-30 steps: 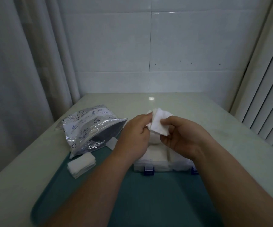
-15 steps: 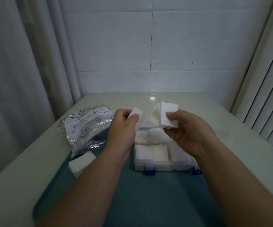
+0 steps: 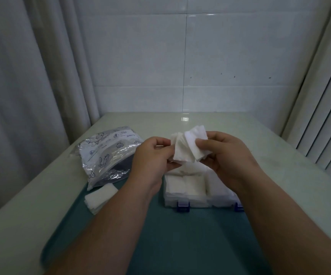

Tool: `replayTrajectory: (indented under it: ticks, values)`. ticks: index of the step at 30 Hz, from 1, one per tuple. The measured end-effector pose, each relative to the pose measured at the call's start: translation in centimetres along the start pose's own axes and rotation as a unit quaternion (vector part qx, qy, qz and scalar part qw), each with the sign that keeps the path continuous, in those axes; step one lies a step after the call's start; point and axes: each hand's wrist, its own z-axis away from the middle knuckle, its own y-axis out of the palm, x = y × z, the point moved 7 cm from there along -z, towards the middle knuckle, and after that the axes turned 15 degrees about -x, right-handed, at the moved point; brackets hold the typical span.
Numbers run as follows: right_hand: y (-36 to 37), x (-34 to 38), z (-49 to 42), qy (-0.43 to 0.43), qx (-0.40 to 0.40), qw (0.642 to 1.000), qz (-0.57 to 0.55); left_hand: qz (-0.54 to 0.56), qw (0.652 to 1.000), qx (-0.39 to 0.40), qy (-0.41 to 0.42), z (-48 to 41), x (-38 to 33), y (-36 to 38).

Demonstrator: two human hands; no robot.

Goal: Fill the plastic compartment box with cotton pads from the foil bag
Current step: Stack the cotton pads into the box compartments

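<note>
Both my hands are raised above the clear plastic compartment box [image 3: 190,202], which has blue latches on its near wall and white pads in its visible compartments. My right hand [image 3: 228,155] pinches a fanned bunch of white cotton pads [image 3: 192,144]. My left hand [image 3: 150,161] pinches the left side of the same bunch. The silver foil bag [image 3: 109,153] lies on its side to the left, its mouth facing the box. My hands hide the far compartments.
A small stack of loose cotton pads [image 3: 100,197] lies on the teal mat [image 3: 180,239] in front of the bag. The pale table [image 3: 31,197] meets a tiled wall at the back, a curtain at left and vertical blinds at right.
Half a second ago my hands were apart, each with its own pad or pads. They have come back together and both pinch the bunch.
</note>
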Motion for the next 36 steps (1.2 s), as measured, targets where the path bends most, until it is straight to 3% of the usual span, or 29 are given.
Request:
replayTrajectory:
  ticks: [7, 12, 16, 19, 27, 32, 36]
  values:
    - [-0.4, 0.3, -0.1, -0.071, -0.055, 0.991, 0.095, 0.054, 0.996, 0.061, -0.030, 0.6, 0.1, 1.1]
    - [-1.0, 0.9, 0.1, -0.116, -0.090, 0.974, 0.172, -0.004, 1.000, 0.002, 0.009, -0.2, 0.6, 0.3]
    - [-0.8, 0.4, 0.1, -0.036, -0.043, 0.996, 0.072, -0.057, 0.996, -0.036, 0.052, -0.3, 0.1, -0.5]
    - [0.0, -0.3, 0.3, 0.014, -0.004, 0.999, 0.030, -0.033, 0.999, -0.018, 0.027, -0.3, 0.4, -0.3]
    - [0.2, -0.4, 0.3, -0.041, -0.020, 0.989, 0.142, 0.014, 0.996, 0.081, -0.017, 0.6, 0.5, 1.0]
    - [-1.1, 0.2, -0.2, -0.041, -0.066, 0.989, 0.125, -0.101, 0.990, 0.067, 0.077, -0.8, -1.7, -1.2]
    - [-1.4, 0.1, -0.5, -0.026, -0.069, 0.991, 0.110, -0.269, 0.951, 0.020, 0.151, -3.0, -2.5, -4.1]
